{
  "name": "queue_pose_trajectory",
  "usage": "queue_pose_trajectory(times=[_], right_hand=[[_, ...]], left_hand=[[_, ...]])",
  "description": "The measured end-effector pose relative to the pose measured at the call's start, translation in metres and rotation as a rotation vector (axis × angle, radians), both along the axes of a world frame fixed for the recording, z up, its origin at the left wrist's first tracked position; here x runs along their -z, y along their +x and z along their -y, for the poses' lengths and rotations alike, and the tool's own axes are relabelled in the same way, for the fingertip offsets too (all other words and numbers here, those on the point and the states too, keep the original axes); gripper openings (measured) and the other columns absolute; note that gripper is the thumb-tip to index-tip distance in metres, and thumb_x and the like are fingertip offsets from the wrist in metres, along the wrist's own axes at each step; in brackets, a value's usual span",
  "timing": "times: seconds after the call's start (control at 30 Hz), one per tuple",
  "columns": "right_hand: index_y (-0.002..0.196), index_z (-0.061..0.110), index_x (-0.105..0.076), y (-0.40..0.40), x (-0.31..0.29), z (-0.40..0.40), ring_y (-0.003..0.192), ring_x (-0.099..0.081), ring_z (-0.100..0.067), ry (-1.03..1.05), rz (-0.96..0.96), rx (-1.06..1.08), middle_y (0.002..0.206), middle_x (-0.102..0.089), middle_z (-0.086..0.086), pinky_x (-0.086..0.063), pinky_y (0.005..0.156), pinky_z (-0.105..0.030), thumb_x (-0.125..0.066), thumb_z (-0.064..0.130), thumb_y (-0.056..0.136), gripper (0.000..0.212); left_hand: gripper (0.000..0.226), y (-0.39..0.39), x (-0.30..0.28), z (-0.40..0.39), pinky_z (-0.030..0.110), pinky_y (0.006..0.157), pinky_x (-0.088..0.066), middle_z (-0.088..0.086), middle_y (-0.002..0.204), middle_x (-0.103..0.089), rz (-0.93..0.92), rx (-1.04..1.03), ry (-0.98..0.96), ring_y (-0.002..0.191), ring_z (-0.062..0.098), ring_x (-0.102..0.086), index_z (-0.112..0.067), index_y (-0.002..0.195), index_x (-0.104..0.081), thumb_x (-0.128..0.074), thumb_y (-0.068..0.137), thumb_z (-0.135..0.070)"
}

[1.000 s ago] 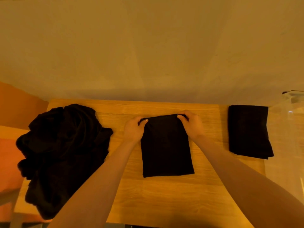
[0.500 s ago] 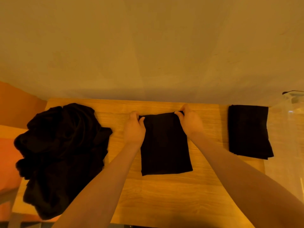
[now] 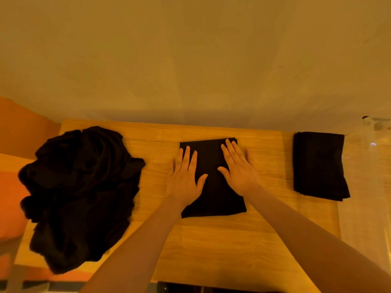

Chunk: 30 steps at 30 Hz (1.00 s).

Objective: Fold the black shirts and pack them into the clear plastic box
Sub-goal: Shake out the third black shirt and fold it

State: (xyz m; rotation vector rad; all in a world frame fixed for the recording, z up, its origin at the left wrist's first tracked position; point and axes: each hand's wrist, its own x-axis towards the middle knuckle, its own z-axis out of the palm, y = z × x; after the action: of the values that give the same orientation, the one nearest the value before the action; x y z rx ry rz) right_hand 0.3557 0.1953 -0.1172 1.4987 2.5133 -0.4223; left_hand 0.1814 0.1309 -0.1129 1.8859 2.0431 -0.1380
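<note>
A folded black shirt point(image 3: 211, 157) lies in the middle of the wooden table point(image 3: 222, 246). My left hand point(image 3: 185, 176) presses flat on its left side, fingers straight. My right hand point(image 3: 238, 168) presses flat on its right side, fingers spread. A second folded black shirt point(image 3: 318, 166) lies at the table's right end. A heap of unfolded black shirts point(image 3: 80, 193) covers the left end. The clear plastic box point(image 3: 372, 187) stands at the far right, partly cut off by the frame edge.
A plain wall point(image 3: 190, 60) rises right behind the table. An orange surface point(image 3: 12, 187) shows past the table's left edge. Bare wood lies between me and the middle shirt.
Both hands let go of the shirt's far corners and now lie flat on top of it. The shirt's far edge sits a little further back.
</note>
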Motion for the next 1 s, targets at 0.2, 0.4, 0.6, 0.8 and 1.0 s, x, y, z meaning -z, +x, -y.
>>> queue_pose_trajectory(times=[0.2, 0.4, 0.6, 0.8, 1.0], right_hand=[[0.147, 0.016, 0.011, -0.002, -0.015, 0.01, 0.136, 0.026, -0.014, -0.04, 0.07, 0.09, 0.155, 0.019, -0.002, 0.007, 0.115, -0.042, -0.015, 0.054, 0.094, 0.07], [0.147, 0.016, 0.008, 0.008, -0.031, 0.024, 0.141, 0.016, -0.016, 0.002, -0.017, 0.149, 0.153, 0.015, 0.0, 0.007, 0.113, -0.034, -0.02, 0.05, 0.095, 0.068], [0.139, 0.019, -0.028, 0.041, -0.019, 0.082, 0.134, -0.029, -0.016, -0.049, 0.127, -0.217, 0.143, -0.041, 0.0, -0.015, 0.115, -0.037, 0.002, 0.056, 0.094, 0.066], [0.142, 0.016, -0.021, 0.058, -0.018, 0.099, 0.144, -0.002, -0.017, -0.043, 0.186, -0.135, 0.147, -0.027, -0.002, -0.002, 0.112, -0.039, -0.002, 0.054, 0.095, 0.064], [0.133, 0.02, -0.034, 0.05, -0.02, 0.108, 0.131, -0.03, -0.015, 0.002, 0.146, -0.172, 0.139, -0.047, -0.001, -0.011, 0.112, -0.039, -0.026, 0.044, 0.09, 0.05]], left_hand=[[0.073, -0.002, -0.011, 0.012, 0.043, 0.112, 0.012, 0.003, 0.153, 0.02, -0.038, 0.061, -0.014, 0.136, 0.017, 0.026, -0.019, 0.147, 0.009, -0.016, 0.092, -0.058], [0.065, -0.012, -0.017, 0.042, 0.048, 0.115, -0.014, 0.013, 0.151, -0.028, -0.074, 0.256, 0.174, 0.141, 0.026, -0.016, -0.008, 0.143, -0.028, -0.023, 0.092, -0.048], [0.062, -0.02, -0.008, 0.101, 0.041, 0.109, -0.017, 0.009, 0.144, -0.041, -0.081, 0.454, 0.075, 0.137, 0.022, -0.023, -0.011, 0.139, -0.031, -0.029, 0.089, -0.048], [0.063, -0.025, -0.01, 0.111, 0.042, 0.11, -0.022, 0.008, 0.142, -0.044, -0.059, 0.381, 0.054, 0.135, 0.022, -0.028, -0.01, 0.138, -0.034, -0.029, 0.087, -0.048], [0.068, -0.015, -0.011, 0.107, 0.038, 0.112, 0.01, -0.005, 0.15, 0.008, -0.018, 0.41, -0.021, 0.138, 0.015, 0.015, -0.022, 0.14, 0.005, 0.009, 0.079, -0.052]])
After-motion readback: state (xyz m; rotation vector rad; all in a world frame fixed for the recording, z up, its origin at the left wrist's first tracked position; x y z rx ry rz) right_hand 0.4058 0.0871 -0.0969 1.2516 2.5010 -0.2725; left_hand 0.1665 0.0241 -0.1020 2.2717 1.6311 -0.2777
